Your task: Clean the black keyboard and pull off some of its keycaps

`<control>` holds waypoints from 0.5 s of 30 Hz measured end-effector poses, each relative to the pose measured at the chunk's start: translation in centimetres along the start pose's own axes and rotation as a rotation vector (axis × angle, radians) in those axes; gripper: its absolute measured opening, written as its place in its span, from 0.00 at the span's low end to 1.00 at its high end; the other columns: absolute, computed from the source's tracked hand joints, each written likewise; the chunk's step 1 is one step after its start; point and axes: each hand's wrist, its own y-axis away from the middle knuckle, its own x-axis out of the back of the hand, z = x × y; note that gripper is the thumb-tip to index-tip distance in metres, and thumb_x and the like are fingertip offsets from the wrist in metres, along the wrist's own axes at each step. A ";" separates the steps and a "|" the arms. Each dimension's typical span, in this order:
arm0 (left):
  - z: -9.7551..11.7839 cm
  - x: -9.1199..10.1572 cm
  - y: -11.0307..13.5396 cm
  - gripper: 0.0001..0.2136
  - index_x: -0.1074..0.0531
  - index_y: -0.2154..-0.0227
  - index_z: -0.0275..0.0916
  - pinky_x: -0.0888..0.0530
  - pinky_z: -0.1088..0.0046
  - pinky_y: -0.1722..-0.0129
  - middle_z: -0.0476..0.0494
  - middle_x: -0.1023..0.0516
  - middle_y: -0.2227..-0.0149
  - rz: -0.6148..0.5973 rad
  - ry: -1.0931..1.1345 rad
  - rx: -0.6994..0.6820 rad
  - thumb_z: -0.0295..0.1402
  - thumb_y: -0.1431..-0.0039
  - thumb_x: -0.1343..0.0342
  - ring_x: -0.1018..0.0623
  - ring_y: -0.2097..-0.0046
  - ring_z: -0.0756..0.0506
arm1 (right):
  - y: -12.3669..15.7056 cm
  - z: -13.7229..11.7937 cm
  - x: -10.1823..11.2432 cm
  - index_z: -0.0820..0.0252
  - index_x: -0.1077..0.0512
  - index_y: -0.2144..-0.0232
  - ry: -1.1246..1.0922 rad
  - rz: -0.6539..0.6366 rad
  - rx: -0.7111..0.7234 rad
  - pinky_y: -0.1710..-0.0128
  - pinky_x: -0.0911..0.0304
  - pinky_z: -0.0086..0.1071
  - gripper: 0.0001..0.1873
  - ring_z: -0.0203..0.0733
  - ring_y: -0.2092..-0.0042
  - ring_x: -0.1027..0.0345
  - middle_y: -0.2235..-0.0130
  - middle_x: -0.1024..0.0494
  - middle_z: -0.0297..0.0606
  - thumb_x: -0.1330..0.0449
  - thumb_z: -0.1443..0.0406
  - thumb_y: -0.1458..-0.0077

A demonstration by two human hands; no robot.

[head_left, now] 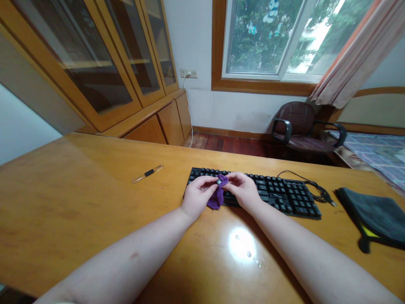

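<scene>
Beyond a wide wooden desk [79, 211], a glass-doored cabinet [114, 50] is set along the wall [196, 38], and a brown armchair [295, 120] is placed near a window [259, 42]. On the desk, a black keyboard [265, 185] is laid, with a folded dark cloth [373, 211] to its right and, to its left, a thin clear tool [148, 172]. Over the keyboard's left half, a purple cloth [216, 199] is pinched by the fingertips of the right hand [245, 190], its loose end left hanging; against it, a small dark piece [218, 182] (too tiny to be made out well) is held in the left hand's [198, 194] narrow pinch.
</scene>
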 end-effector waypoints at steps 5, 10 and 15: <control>-0.2 0.2 0.0 0.08 0.24 0.67 0.37 0.26 0.67 0.56 0.42 0.21 0.64 0.024 -0.046 -0.015 0.32 0.52 0.40 0.23 0.61 0.45 | 0.0 -0.6 0.4 0.55 0.23 0.70 0.181 -0.100 0.170 0.59 0.32 0.36 0.08 0.41 0.63 0.28 0.66 0.21 0.37 0.34 0.61 0.57; -0.4 0.4 0.0 0.07 0.23 0.69 0.38 0.27 0.67 0.56 0.43 0.21 0.65 0.005 -0.087 -0.025 0.32 0.52 0.40 0.22 0.62 0.45 | 0.0 -0.6 0.6 0.52 0.22 0.70 0.249 -0.144 0.237 0.60 0.32 0.35 0.07 0.41 0.63 0.28 0.66 0.21 0.36 0.33 0.62 0.57; 0.1 0.5 -0.2 0.06 0.22 0.71 0.38 0.27 0.67 0.56 0.43 0.20 0.67 -0.012 -0.074 -0.031 0.30 0.54 0.39 0.22 0.63 0.46 | -0.1 -0.6 1.0 0.53 0.22 0.73 0.238 -0.133 0.284 0.64 0.32 0.33 0.05 0.40 0.67 0.28 0.70 0.21 0.37 0.36 0.61 0.53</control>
